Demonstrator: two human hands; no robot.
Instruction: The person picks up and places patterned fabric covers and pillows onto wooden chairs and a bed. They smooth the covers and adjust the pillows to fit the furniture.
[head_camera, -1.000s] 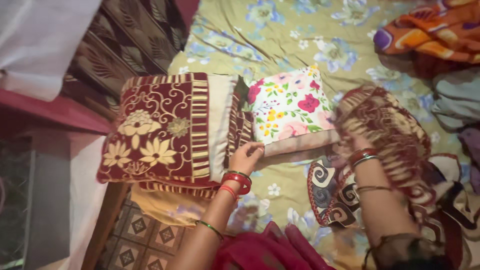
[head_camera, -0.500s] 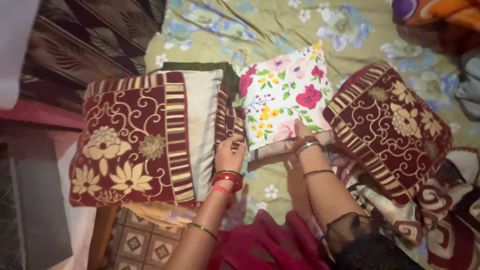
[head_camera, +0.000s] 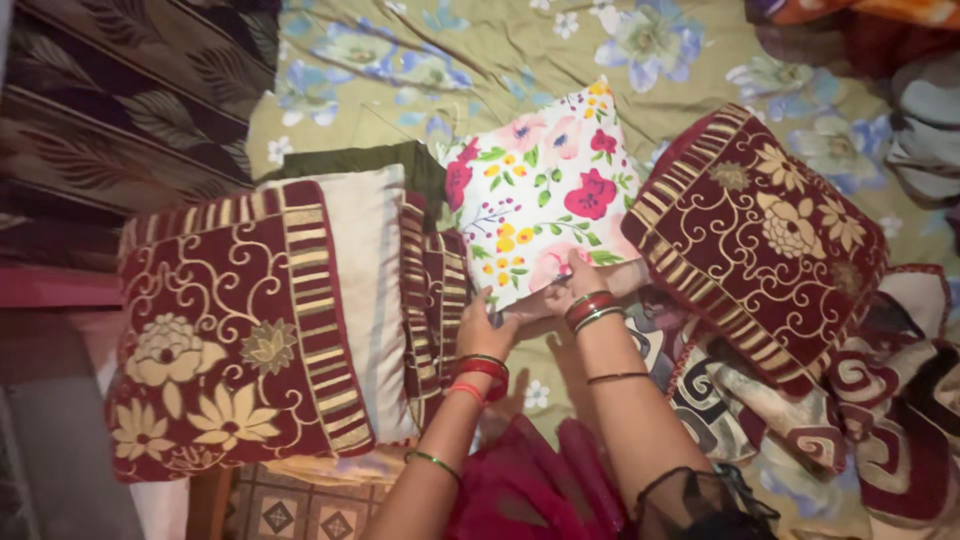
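Near edge, centre: red garment (head_camera: 530, 490) of the person, with both forearms reaching away over it. Near left: patterned floor tiles (head_camera: 300, 510) beside the bed. Left hand (head_camera: 487, 325), red and green bangles at the wrist, fingers curled at the near left corner of the white flowered cushion (head_camera: 545, 205); its grip looks closed on the cushion's edge, though the fingertips are partly hidden. Right hand (head_camera: 565, 285), red and silver bangles at the wrist, lies on the near edge of the same cushion, just beside the left hand; fingers are bent over the edge, and whether they pinch the cloth cannot be told. The white flowered cushion sits mid-scene on the bed, tilted, between two maroon cushions and touching both. Left: large maroon and gold cushion (head_camera: 230, 330) with flower and scroll pattern, a cream band (head_camera: 375, 290) on its right side, and a further striped maroon edge (head_camera: 435, 300) standing between it and the left hand. Right: maroon and gold cushion (head_camera: 760, 230), tilted, resting on a swirl-patterned cloth (head_camera: 850, 400) in cream, maroon and black. Beneath all: olive bedsheet (head_camera: 520, 50) with blue flowers. Far left: dark brown leaf-patterned cloth (head_camera: 130, 100). Far right: heap of grey and orange clothes (head_camera: 920, 110).
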